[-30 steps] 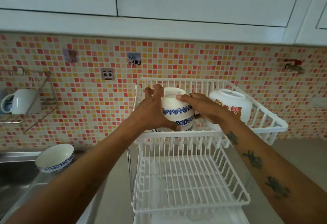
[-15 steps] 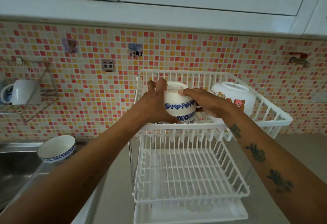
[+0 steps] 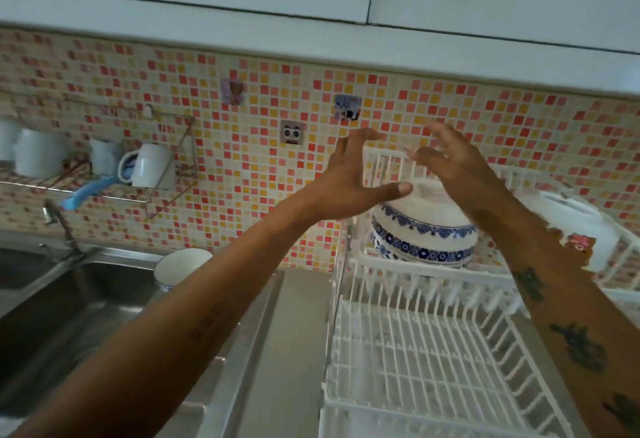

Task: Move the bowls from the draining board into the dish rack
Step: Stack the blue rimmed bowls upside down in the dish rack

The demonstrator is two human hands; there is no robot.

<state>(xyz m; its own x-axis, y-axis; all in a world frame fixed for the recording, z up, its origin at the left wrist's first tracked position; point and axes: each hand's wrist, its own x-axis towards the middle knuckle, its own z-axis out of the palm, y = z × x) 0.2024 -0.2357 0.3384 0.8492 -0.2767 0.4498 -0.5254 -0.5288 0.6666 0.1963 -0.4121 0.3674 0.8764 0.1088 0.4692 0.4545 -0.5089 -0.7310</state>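
While both hands (image 3: pixel 398 164) are spread open, empty, the stacked bowls (image 3: pixel 422 233) should be left settled. The remaining bowl (image 3: pixel 180 266) should be gripped by its rim.

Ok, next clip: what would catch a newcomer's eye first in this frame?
Probably the two open hands, left hand and right hand, spread just above the upturned blue-and-white patterned bowls stacked in the upper tier of the white plastic dish rack. Behind them runs the busy orange, red and yellow mosaic tile wall. One more blue-rimmed white bowl waits at the steel sink's edge.
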